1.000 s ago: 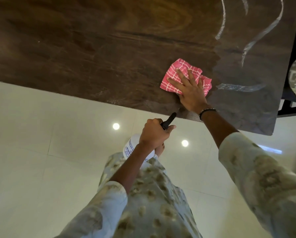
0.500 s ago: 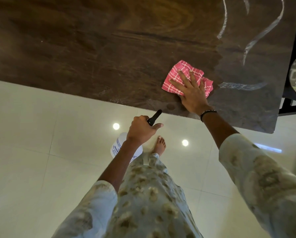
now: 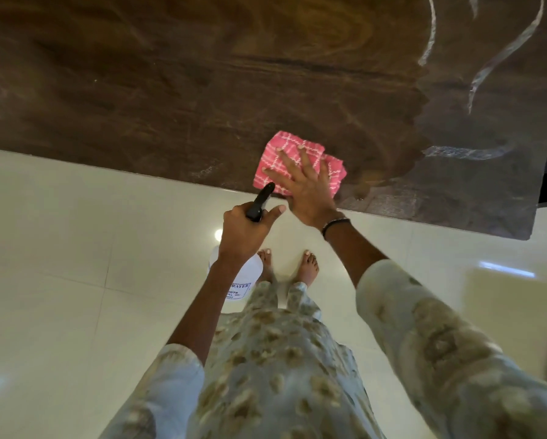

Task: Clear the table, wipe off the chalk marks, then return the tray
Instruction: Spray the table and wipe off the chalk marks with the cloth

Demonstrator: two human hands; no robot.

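The right hand (image 3: 307,188) lies flat, fingers spread, palm down on a folded pink cloth with a white check pattern (image 3: 297,161). The cloth rests on the dark brown wood-grain bench (image 3: 170,90), close to the near edge of the bench. A black beaded bracelet (image 3: 334,224) circles the right wrist.

The left hand (image 3: 245,231) is closed around the black trigger head (image 3: 261,201) of a white plastic spray bottle (image 3: 238,280). The bottle hangs below the hand, over the pale glossy tiled floor (image 3: 59,248) and short of the bench edge. The nozzle tip points toward the cloth and sits just beside its near corner. The bottle carries a label with blue print, only partly legible.

White chalk marks (image 3: 500,61) remain on the right part of the bench: two curved strokes toward the far right and one smeared horizontal stroke (image 3: 465,152) to the right of the cloth. The surface between that stroke and the cloth shows a wet sheen.

Both forearms emerge from loose pale patterned sleeves (image 3: 440,337). Two bare feet (image 3: 308,267) stand on the floor below the bench edge.
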